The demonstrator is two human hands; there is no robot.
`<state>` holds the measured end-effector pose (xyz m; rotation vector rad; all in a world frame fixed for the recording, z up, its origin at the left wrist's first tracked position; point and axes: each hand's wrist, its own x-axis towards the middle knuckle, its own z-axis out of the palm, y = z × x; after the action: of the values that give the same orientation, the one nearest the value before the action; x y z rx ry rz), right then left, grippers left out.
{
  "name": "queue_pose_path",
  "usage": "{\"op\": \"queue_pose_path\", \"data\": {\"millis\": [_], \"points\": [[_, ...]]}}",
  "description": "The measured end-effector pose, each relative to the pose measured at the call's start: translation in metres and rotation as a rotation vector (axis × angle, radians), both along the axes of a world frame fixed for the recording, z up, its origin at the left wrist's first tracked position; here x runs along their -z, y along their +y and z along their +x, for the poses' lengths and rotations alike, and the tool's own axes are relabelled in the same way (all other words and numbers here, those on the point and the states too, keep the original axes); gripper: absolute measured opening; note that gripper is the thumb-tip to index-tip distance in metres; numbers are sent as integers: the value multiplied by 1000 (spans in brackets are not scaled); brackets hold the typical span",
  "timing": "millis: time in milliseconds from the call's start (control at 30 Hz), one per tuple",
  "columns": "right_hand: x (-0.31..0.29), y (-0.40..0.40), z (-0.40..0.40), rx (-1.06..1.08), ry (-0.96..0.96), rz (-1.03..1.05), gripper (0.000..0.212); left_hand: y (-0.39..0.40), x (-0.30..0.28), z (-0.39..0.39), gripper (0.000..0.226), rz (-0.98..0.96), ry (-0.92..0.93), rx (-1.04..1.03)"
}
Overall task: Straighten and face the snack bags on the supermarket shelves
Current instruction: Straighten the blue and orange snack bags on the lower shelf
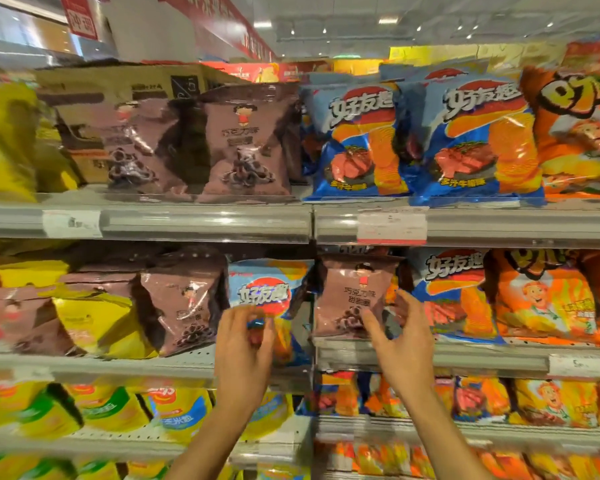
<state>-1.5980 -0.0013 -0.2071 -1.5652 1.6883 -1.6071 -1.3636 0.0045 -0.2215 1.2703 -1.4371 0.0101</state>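
**Both hands at the middle shelf, between a blue bag and a brown one**

Your left hand (246,344) is raised in front of the blue crinkly chip bag with the red oval logo (269,296), which stands at the right end of the left-hand middle shelf (94,367). The fingers are curled in against the lower part of that bag; motion blur hides whether they actually pinch the foil, so the grip cannot be told.

Your right hand (400,337) is spread, thumb and fingers apart, around the lower right corner of the small brown foil snack bag with the cartoon child (354,296). The fingertips lie at or just beside the bag's edge, not wrapped round it. This brown bag stands upright and faces forward at the left end of the right-hand middle shelf (482,358), just beside a blue chip bag with orange crisps pictured (454,292) on its right.

On the left-hand section, another brown foil bag (184,303) leans at a tilt beside a slumped yellow bag (94,320).
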Motion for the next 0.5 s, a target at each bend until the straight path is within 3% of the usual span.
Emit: {"op": "queue_pose_path", "data": {"millis": [233,433,500], "points": [[5,-7,23,-32,-39,100,110,-15,28,57,44,239,43,-10],[-5,-21,14,-157,6,178,104,-29,22,59,95,601,285,262],[-12,-29,11,-155,29,207,105,-38,21,56,100,647,318,318]]}}
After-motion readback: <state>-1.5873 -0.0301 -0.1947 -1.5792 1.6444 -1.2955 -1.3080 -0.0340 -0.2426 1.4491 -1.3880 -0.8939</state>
